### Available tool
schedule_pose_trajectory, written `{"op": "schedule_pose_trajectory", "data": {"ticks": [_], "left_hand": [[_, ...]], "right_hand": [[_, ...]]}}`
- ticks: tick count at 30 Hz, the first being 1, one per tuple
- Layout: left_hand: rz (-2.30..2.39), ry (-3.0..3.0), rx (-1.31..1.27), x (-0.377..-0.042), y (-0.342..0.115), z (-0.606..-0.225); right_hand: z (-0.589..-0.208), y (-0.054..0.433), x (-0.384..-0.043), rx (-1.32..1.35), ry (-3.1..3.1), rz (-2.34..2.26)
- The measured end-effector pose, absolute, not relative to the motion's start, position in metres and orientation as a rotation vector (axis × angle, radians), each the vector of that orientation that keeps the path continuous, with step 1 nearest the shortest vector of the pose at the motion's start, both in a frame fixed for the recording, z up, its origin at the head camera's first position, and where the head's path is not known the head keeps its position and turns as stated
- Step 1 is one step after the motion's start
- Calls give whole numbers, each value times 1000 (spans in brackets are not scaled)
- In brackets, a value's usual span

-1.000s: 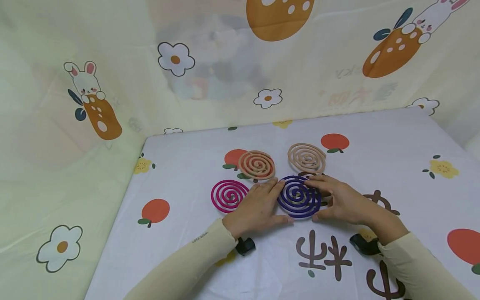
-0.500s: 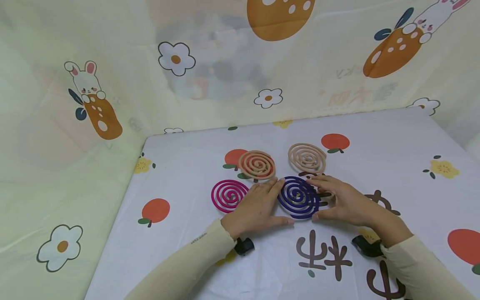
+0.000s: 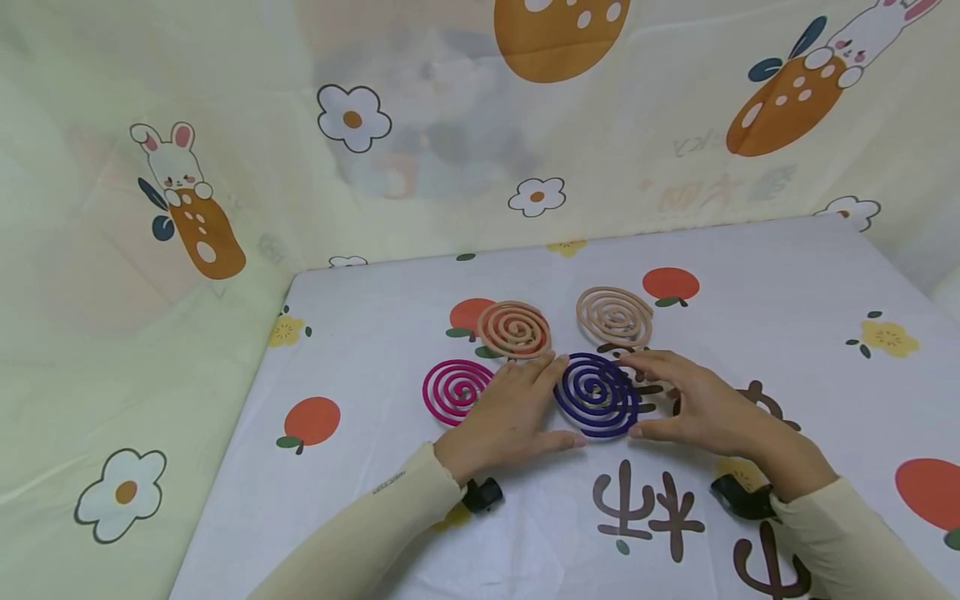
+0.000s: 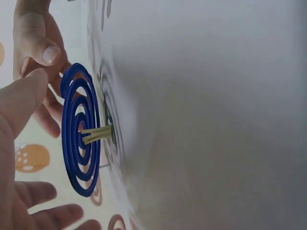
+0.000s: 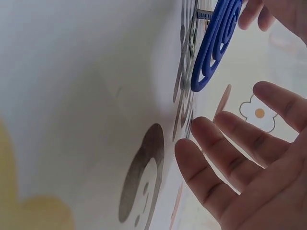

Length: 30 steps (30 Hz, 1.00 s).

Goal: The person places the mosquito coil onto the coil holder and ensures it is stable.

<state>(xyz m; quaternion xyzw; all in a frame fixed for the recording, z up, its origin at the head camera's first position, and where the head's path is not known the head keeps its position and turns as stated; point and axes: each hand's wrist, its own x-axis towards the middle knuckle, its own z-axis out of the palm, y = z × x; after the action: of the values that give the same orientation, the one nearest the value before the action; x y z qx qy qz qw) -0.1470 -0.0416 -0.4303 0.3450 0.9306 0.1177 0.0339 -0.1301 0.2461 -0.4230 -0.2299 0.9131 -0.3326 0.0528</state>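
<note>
A dark blue mosquito coil [image 3: 595,389] lies flat between my two hands in the head view. The left wrist view shows this blue coil [image 4: 67,143] raised off the table on a small pale stand [image 4: 98,134]. My left hand [image 3: 510,408] is spread at its left side, fingertips right at the rim and thumb along the front. On the right, my right hand [image 3: 701,412] curves loosely around the other side with nothing held. Its spread fingers [image 5: 230,158] point toward the blue coil [image 5: 206,62] in the right wrist view.
A pink mosquito coil [image 3: 460,390] lies left, partly behind my left hand. Farther back are two tan coils [image 3: 517,327], one of them to the right [image 3: 617,315]. The white printed tablecloth [image 3: 375,333] meets a cream curtain [image 3: 420,217] at the back.
My right hand has drawn slightly away to the right from the blue coil's rim. The blue coil has turned a little. My left hand has shifted slightly left.
</note>
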Motion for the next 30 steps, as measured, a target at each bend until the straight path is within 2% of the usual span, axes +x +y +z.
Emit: {"op": "schedule_pose_trajectory", "data": {"ticks": [7,30], "left_hand": [[322,2941,1100,-147,-51,-422],[432,3039,804,-165,-113,-400]], "right_hand": [[-420,246,-126,-590,2817,-1017],[-420,274,-136,-495,3027,-767]]}}
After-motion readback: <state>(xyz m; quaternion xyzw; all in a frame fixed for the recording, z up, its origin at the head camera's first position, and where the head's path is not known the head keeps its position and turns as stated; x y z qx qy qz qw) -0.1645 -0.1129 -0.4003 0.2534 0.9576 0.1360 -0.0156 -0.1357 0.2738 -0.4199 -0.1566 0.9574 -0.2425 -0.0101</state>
